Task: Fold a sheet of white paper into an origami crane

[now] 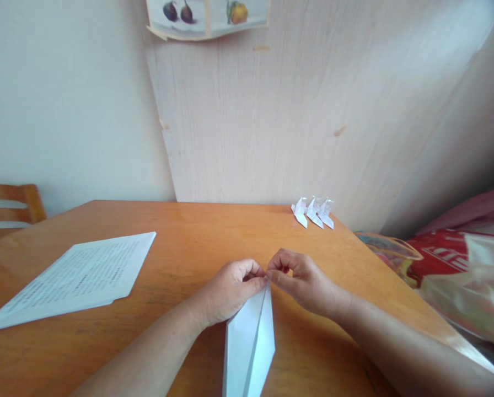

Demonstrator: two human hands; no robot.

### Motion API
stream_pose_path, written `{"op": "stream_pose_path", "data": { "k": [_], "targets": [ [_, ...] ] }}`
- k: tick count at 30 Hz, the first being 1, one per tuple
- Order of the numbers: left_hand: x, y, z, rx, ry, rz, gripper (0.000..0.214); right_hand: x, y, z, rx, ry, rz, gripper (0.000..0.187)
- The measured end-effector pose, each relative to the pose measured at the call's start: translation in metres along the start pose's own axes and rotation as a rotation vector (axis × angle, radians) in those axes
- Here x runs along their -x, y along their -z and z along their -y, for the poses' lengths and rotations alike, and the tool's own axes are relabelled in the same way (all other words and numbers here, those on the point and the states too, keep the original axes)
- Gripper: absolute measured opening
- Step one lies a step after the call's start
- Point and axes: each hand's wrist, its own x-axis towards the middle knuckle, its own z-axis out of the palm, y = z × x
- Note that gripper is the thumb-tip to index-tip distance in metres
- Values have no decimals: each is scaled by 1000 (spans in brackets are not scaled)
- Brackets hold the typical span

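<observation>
A white sheet of paper, folded into a long narrow shape with a pointed far end, lies at the table's near middle. My left hand is closed on the paper close to its tip, thumb on top. From the other side, my right hand pinches the very tip between thumb and forefinger. The fingertips of both hands almost meet there and hide the point itself. A lengthwise crease or edge runs down the paper, and its near end goes out of the picture.
Printed paper sheets lie on the wooden table at left. Several small folded paper figures stand at the back right edge. A chair is at far left, and red and clear plastic bags sit beyond the right edge.
</observation>
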Motion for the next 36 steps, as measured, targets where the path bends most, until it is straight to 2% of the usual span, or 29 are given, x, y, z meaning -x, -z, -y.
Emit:
{"op": "stream_pose_path", "data": {
  "k": [5,9,14,17,21,24,28,30,32,34,36],
  "targets": [
    [1,2,2,111,12,4,30,-1,1,-1,-142,-82,14,14],
    [2,4,0,241,49,11,29,-2,3,1,-272,-135,-32,16],
    [3,4,-4,307,51,2,27,-4,0,-2,-278,-208,-77,15],
    [2,4,-4,327,39,-18,27,-5,-3,-4,-283,-275,-101,22],
    [-1,4,-1,395,38,-82,29,-2,-6,-2,-368,-382,66,36],
    [-4,4,4,402,68,-189,31,0,-11,-2,-450,-420,160,20],
    [-10,5,15,300,80,-286,27,0,-18,-10,-429,-375,110,32],
    [-13,6,21,229,64,-315,22,0,-19,-13,-257,-286,29,26],
    [-17,7,28,141,38,-374,16,2,-19,-12,-32,-135,-39,14],
    [-20,8,36,35,53,-412,15,5,-18,-7,123,14,-31,6],
    [-23,11,42,-68,79,-423,16,11,-18,0,169,93,48,6]
  ]
}}
